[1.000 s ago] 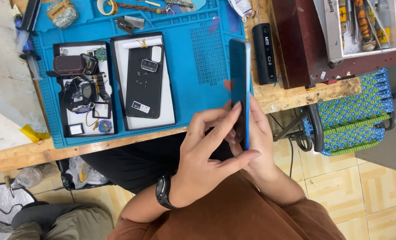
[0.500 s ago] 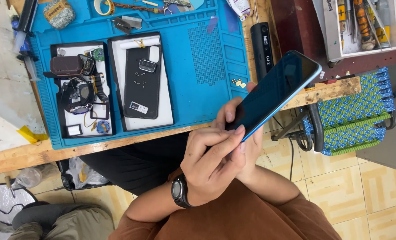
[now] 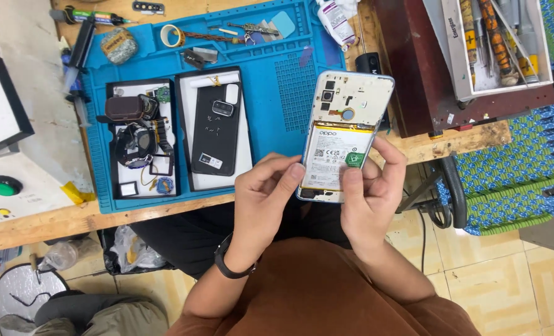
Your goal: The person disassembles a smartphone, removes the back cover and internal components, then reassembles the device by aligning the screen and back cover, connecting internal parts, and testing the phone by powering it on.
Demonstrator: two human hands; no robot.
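I hold an opened smartphone point(image 3: 342, 134) between both hands, its back cover off, so the white battery and the camera openings face up at me. My left hand point(image 3: 266, 202) curls narrowly around the phone's lower left edge, the fingertips point(image 3: 297, 171) pressed against its side. My right hand point(image 3: 371, 193) grips the lower right part, thumb lying on the battery just below a small green sticker point(image 3: 354, 159), the other fingers wrapped behind the frame. Beyond my fingertips lies the blue work mat point(image 3: 289, 87). To the left of my left fingers, on the mat, sits a black back cover point(image 3: 216, 130) in a tray, and further left a second tray of small parts point(image 3: 141, 146).
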